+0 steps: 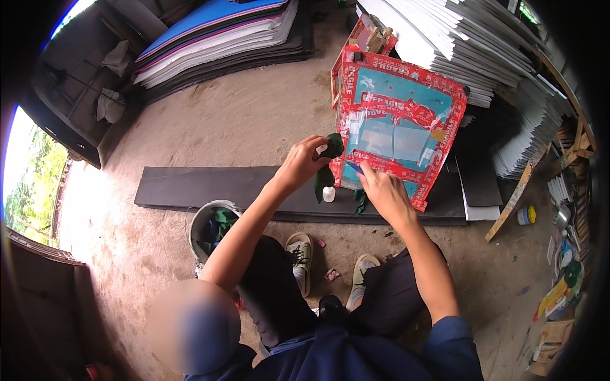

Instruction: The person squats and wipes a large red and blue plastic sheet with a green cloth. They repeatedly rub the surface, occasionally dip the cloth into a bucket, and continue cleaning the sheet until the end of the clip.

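Note:
Between the fingertips of my left hand [300, 166] is a dark green limp piece [332, 147], held up at the left edge of a teal board [440, 94] bordered with red-and-white tape. Part of the green piece hangs below my fingers. My right hand [386, 193] is closed on a thin blue tool [354, 167], its tip pointing toward the green piece; its exact kind is too small to tell. A small white bottle [328, 194] stands just below the hanging green part. Another dark green scrap [360, 202] lies near my right hand.
Long dark sheets [203, 184] lie under the work. A grey bucket [196, 244] with green pieces stands by my left forearm. Stacked sheets rise at the back left [222, 38] and right [438, 38]. A wooden strip [518, 193] and yellow-and-blue tub [526, 215] are at the right.

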The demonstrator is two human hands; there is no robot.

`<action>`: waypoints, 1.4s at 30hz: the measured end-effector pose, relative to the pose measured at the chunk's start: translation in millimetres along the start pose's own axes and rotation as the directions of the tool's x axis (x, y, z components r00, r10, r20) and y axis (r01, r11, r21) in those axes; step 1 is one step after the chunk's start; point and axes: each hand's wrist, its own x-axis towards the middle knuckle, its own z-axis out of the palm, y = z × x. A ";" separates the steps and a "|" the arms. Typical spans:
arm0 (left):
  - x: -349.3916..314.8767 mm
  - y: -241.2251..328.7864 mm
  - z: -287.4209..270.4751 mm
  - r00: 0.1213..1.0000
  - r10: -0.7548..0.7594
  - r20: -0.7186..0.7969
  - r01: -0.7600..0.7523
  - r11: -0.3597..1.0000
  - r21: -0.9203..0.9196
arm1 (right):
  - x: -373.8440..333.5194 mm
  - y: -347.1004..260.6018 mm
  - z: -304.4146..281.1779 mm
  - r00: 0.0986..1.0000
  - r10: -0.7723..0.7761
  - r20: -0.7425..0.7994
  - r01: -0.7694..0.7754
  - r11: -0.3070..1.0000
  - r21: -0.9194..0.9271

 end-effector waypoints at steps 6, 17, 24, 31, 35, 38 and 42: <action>-2.6 -8.0 4.6 0.999 0.044 0.015 -0.044 0.999 0.001 | 6.5 -3.4 20.1 0.992 -0.096 -0.083 0.078 0.978 -0.194; -7.0 -12.4 9.5 0.999 0.013 0.047 -0.015 0.999 0.047 | 6.7 -12.8 31.2 0.996 -0.083 0.018 0.085 0.957 -0.278; -9.0 -18.7 23.0 0.999 -0.015 0.034 0.012 0.996 0.083 | 4.1 -13.8 50.2 1.000 -0.004 0.005 0.005 0.930 -0.368; -12.4 -25.7 32.0 0.997 -0.066 0.050 0.061 0.994 0.095 | 2.8 -16.2 66.7 1.000 0.021 -0.010 -0.023 0.927 -0.374; -11.2 -17.5 45.9 0.997 0.023 0.069 -0.022 1.000 -0.007 | -3.4 0.6 90.3 0.996 0.027 -0.084 -0.063 0.888 -0.455; -11.3 -10.4 60.4 0.998 0.019 0.056 -0.018 1.000 -0.021 | 0.2 11.2 94.4 0.986 0.168 0.006 -0.155 0.921 -0.357; -5.2 -12.9 38.3 0.897 -0.369 0.244 0.431 0.852 -0.296 | -9.3 11.5 96.0 0.994 0.102 -0.041 -0.109 0.881 -0.460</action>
